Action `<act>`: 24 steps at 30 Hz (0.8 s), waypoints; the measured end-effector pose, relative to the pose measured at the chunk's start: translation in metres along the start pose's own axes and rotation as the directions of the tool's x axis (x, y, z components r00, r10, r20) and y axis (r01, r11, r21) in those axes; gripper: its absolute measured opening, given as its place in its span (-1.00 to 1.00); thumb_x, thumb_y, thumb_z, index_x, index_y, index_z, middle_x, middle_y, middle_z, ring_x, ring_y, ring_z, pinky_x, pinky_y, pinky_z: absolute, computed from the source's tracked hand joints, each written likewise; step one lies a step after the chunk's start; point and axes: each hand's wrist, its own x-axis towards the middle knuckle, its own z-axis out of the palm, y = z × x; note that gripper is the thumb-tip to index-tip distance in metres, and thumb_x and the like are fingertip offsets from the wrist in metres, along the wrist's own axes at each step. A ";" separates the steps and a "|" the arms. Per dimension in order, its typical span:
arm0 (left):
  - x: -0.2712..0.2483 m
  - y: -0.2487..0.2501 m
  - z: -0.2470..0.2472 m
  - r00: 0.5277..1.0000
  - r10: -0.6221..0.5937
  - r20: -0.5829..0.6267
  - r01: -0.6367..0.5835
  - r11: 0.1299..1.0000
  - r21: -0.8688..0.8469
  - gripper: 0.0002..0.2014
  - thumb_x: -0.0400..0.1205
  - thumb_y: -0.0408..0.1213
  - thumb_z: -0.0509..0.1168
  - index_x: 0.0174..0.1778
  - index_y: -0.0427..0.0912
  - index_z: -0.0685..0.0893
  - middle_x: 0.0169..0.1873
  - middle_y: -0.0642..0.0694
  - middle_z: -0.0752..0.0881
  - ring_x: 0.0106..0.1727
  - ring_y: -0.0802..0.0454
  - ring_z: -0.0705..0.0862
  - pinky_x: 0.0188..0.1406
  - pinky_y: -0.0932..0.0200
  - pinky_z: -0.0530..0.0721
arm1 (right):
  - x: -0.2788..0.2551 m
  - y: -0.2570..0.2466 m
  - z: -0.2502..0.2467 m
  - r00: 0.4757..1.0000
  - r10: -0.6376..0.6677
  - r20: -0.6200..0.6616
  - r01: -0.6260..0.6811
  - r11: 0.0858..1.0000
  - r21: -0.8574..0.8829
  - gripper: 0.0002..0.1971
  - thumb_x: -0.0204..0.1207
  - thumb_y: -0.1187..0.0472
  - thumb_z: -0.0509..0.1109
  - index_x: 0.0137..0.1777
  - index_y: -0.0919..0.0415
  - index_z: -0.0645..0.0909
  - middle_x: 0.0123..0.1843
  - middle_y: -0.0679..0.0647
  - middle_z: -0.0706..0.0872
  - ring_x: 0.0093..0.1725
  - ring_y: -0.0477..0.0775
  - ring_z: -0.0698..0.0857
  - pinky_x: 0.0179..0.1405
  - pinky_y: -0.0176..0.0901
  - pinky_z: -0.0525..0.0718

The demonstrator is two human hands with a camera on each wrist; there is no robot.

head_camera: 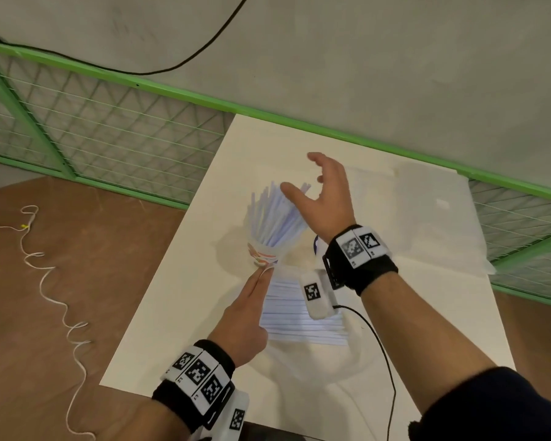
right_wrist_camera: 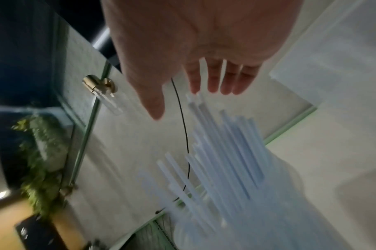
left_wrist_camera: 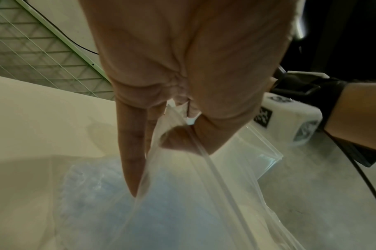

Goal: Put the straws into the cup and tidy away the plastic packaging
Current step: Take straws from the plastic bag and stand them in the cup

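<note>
A paper cup [head_camera: 261, 253] with an orange print stands tilted on the white table [head_camera: 172, 313], packed with pale blue-white straws [head_camera: 275, 214] that fan out upward. My right hand [head_camera: 303, 176] hovers open just above the straw tips, fingers spread; the right wrist view shows the same straws [right_wrist_camera: 225, 152] below that hand [right_wrist_camera: 183, 103]. My left hand [head_camera: 265, 271] reaches to the cup's base. In the left wrist view its thumb and fingers [left_wrist_camera: 161, 152] pinch the edge of the clear plastic packaging [left_wrist_camera: 183, 194]. The packaging [head_camera: 299, 316] lies flat, with more straws showing through it.
A second clear plastic sheet [head_camera: 427, 211] lies on the table's back right. A green wire-mesh fence [head_camera: 109, 128] borders the table's far side. A black cable [head_camera: 385, 361] trails from my right wrist. White rope [head_camera: 61, 313] lies on the brown floor at left.
</note>
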 end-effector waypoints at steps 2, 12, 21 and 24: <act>0.000 -0.002 0.001 1.000 0.001 0.002 -0.001 1.000 -0.012 0.03 0.44 -0.64 0.13 0.72 0.20 -0.12 0.66 0.41 -0.14 0.57 0.04 0.40 0.41 0.13 0.58 | -0.013 0.001 -0.001 0.992 -0.115 -0.048 0.113 0.993 -0.039 -0.33 0.53 -0.16 0.39 0.56 0.09 0.34 0.56 0.04 0.37 0.54 0.11 0.36 0.56 0.09 0.37; 0.000 -0.004 0.003 1.000 -0.019 0.010 0.019 1.000 -0.023 0.04 0.46 -0.63 0.14 0.71 0.24 -0.17 0.65 0.46 -0.15 0.56 0.02 0.41 0.47 0.04 0.53 | -0.041 0.012 0.036 0.910 -0.239 0.339 0.372 0.833 -0.411 -0.16 0.59 -0.33 -0.04 0.74 0.19 -0.02 0.77 0.04 -0.01 0.74 0.05 -0.11 0.69 0.07 -0.02; -0.002 -0.002 0.001 1.000 -0.012 0.000 0.012 1.000 -0.022 0.05 0.43 -0.61 0.16 0.71 0.25 -0.16 0.62 0.49 -0.15 0.54 -0.02 0.43 0.44 0.01 0.57 | -0.041 -0.012 0.017 0.905 -0.366 0.216 0.424 0.809 -0.407 -0.46 0.71 -0.11 -0.03 0.63 0.05 0.33 0.70 -0.07 0.26 0.71 0.02 0.11 0.56 0.11 0.11; -0.001 -0.002 0.002 1.000 -0.017 0.003 0.016 1.000 0.004 0.05 0.44 -0.59 0.19 0.69 0.26 -0.19 0.58 0.53 -0.15 0.50 -0.02 0.46 0.36 0.03 0.63 | -0.063 -0.014 0.003 0.866 -0.447 0.224 0.500 0.774 -0.389 -0.57 0.69 0.06 0.13 0.55 0.00 0.44 0.63 -0.10 0.41 0.63 0.06 0.31 0.43 0.09 0.27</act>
